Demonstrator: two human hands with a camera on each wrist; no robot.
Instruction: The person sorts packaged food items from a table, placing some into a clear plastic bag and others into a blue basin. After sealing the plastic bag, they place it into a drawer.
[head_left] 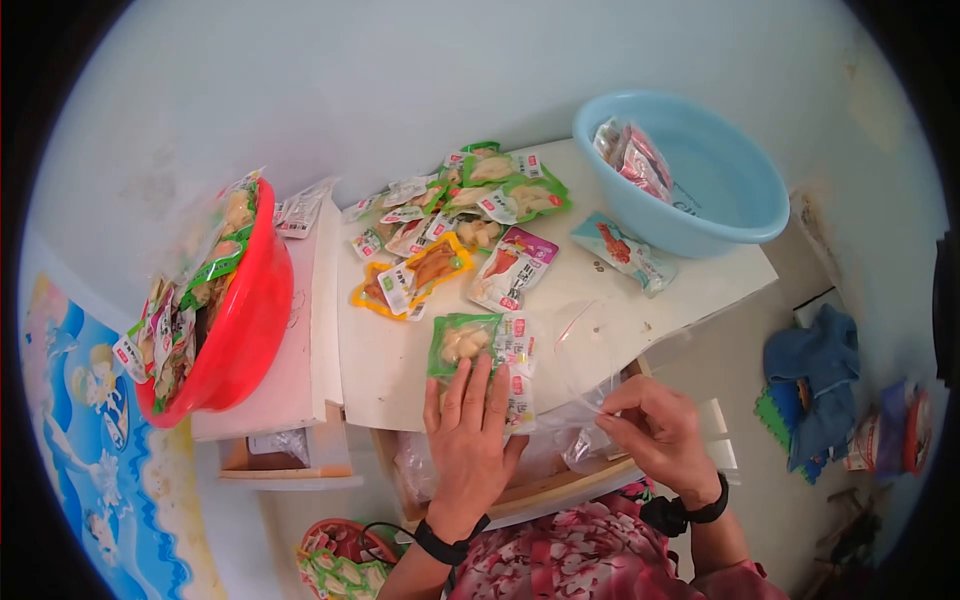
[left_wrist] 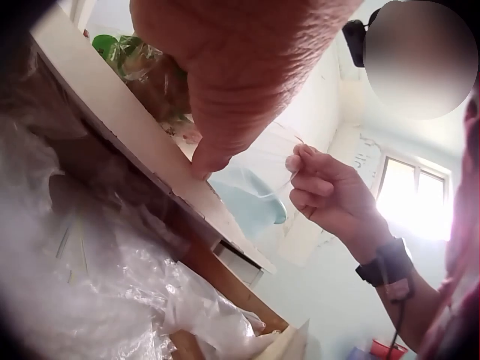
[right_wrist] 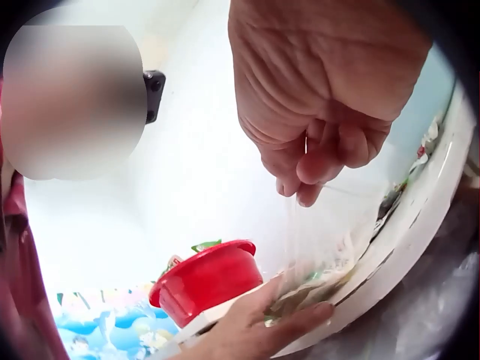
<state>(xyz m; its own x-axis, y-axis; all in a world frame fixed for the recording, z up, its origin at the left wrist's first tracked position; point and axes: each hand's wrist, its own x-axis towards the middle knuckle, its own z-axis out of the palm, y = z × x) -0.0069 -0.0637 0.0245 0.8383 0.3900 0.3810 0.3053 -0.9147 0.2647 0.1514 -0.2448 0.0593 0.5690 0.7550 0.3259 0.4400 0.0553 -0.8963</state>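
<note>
My left hand (head_left: 468,440) rests with straight fingers on green-and-white food packets (head_left: 462,342) near the front edge of the white tabletop. Their pale contents show through a window. To the right, my right hand (head_left: 655,425) pinches the edge of a clear plastic bag (head_left: 585,350) between thumb and fingertips. In the right wrist view the thin film (right_wrist: 300,232) stretches down from those fingertips towards the packets beside my left hand (right_wrist: 247,322). Just behind the packets lie a purple-and-white packet (head_left: 512,268) and orange-edged packets (head_left: 415,277).
Several green packets (head_left: 490,185) are heaped at the back. A blue basin (head_left: 735,170) holding red packets stands back right, a blue-white packet (head_left: 625,253) before it. A red basin (head_left: 255,320) of packets stands left. Below the tabletop, an open drawer (head_left: 550,490) holds clear plastic bags (left_wrist: 165,300).
</note>
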